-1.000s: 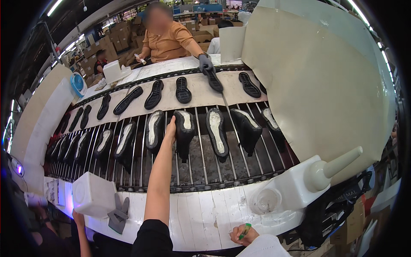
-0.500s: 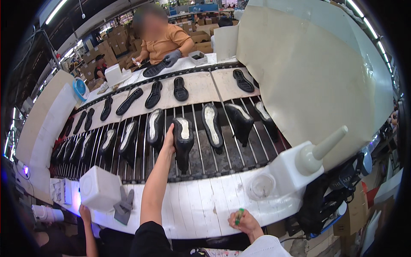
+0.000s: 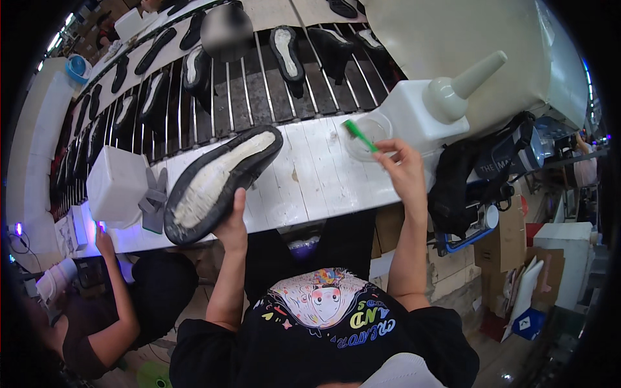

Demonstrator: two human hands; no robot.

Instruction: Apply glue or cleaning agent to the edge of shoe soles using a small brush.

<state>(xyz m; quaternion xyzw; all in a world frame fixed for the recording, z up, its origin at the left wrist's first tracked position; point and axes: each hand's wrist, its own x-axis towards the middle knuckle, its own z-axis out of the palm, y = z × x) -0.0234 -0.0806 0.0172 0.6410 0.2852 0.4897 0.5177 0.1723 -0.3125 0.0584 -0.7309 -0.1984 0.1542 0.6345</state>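
Observation:
My left hand point(image 3: 234, 223) grips a black shoe upper point(image 3: 257, 158) from below at its side. Its sole side faces up, showing a rough white strip point(image 3: 200, 187) framed by the black edge. The shoe is tilted above the front of the white worktop point(image 3: 304, 174). Between the fingers of my right hand point(image 3: 404, 168) is a small green-handled brush point(image 3: 363, 137), its bristle end pointing up and left. The brush head is over a round clear dish point(image 3: 352, 152); whether it touches the dish I cannot tell.
A white squeeze bottle point(image 3: 414, 107) with a long nozzle lies beside the dish. More black uppers point(image 3: 286, 55) rest on the metal-bar rack beyond. At left are a white container point(image 3: 116, 184), a grey glove point(image 3: 152, 204) and another person's hand point(image 3: 103, 240). A black bag point(image 3: 456, 184) hangs at right.
My left hand has lifted the shoe upper off the rack and brought it nearer, over the worktop. My right hand has moved the brush up to the dish. The view has tilted downward.

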